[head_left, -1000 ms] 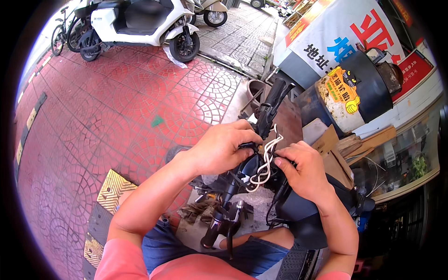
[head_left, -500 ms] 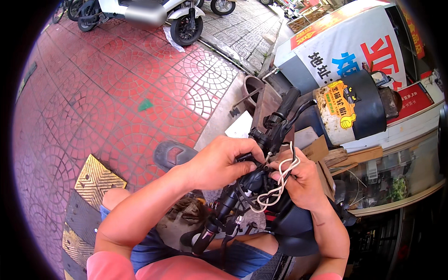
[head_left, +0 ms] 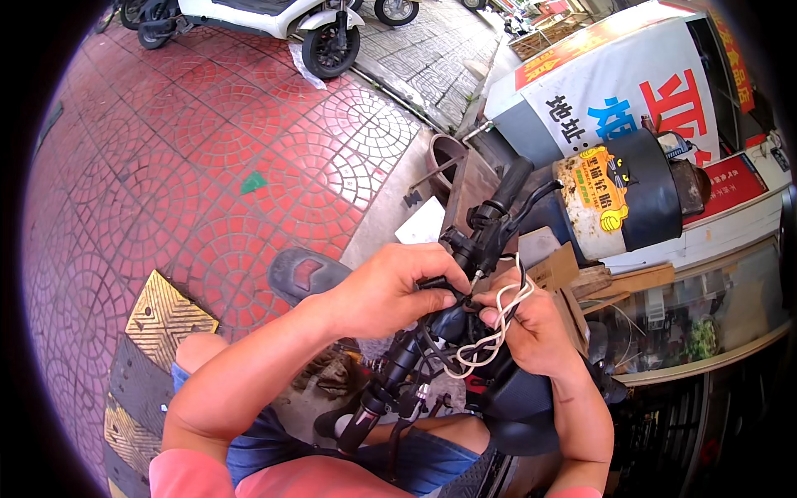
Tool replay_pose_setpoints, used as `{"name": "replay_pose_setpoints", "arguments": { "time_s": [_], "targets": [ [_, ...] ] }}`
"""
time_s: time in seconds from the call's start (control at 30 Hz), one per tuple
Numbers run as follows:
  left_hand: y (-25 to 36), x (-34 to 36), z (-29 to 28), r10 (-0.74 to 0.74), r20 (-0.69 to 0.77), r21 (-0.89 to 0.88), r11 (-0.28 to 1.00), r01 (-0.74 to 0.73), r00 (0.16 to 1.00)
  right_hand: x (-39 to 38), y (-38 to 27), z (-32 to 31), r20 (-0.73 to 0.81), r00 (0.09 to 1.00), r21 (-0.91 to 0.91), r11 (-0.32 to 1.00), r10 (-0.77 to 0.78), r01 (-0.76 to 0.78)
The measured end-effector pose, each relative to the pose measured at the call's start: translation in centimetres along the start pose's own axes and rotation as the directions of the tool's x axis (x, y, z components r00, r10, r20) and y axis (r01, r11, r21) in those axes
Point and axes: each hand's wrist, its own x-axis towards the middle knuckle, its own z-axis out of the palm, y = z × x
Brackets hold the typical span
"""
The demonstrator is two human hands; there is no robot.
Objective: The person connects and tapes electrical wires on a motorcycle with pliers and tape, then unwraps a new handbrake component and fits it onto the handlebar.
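Note:
Black handlebars (head_left: pixel 405 355) of a two-wheeler stand in front of me, with a grip (head_left: pixel 503 192) at the far end and another grip (head_left: pixel 362 425) near my knees. My left hand (head_left: pixel 407 286) reaches over the bar, thumb and forefinger closed on a black cable by the middle. Close beside its fingertips, my right hand (head_left: pixel 531 325) is pinched too; what lies between its fingers is too small to make out. A twisted white cord (head_left: pixel 496 334) hangs in a loop against the right fingers. Beyond the hands are a brake lever (head_left: pixel 531 206) and its cable end.
Right of the bars are a dark drum-shaped container (head_left: pixel 639 191) with a yellow sticker, cardboard (head_left: pixel 554 267), wood strips (head_left: pixel 635 280) and a glass case (head_left: pixel 706 324). A white scooter (head_left: pixel 249 18) is parked far left. A yellow-black ramp (head_left: pixel 170 311) lies on the red tiles.
Both hands stay at the same spot on the bars, with only slight finger movement. The whole view has shifted a little.

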Motion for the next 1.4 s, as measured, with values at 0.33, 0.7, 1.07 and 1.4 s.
{"name": "replay_pose_setpoints", "arguments": {
  "time_s": [0.33, 0.7, 1.07, 1.4],
  "targets": [
    [-0.18, 0.06, -0.09, 0.013, 0.03, -0.007, 1.0, -0.013, 0.999, -0.12, 0.38, 0.11, 0.026, 0.999, 0.053, 0.998, 0.042, -0.044],
    [-0.18, 0.1, -0.16, 0.007, 0.051, 0.004, 1.0, -0.007, 0.999, -0.06, 0.41, 0.01, 0.04, 0.998, 0.05, 0.997, 0.05, -0.052],
    [-0.07, 0.12, -0.2, 0.036, 0.056, 0.022, 0.999, -0.037, 0.998, -0.43, 0.36, 0.05, 0.044, 0.994, 0.071, 0.992, 0.1, -0.103],
    [0.5, 0.43, -0.3, 0.024, 0.062, 0.098, 0.995, -0.03, 0.998, -0.6, 0.46, 0.02, 0.049, 0.994, 0.056, 0.994, 0.095, -0.098]
  ]
}}
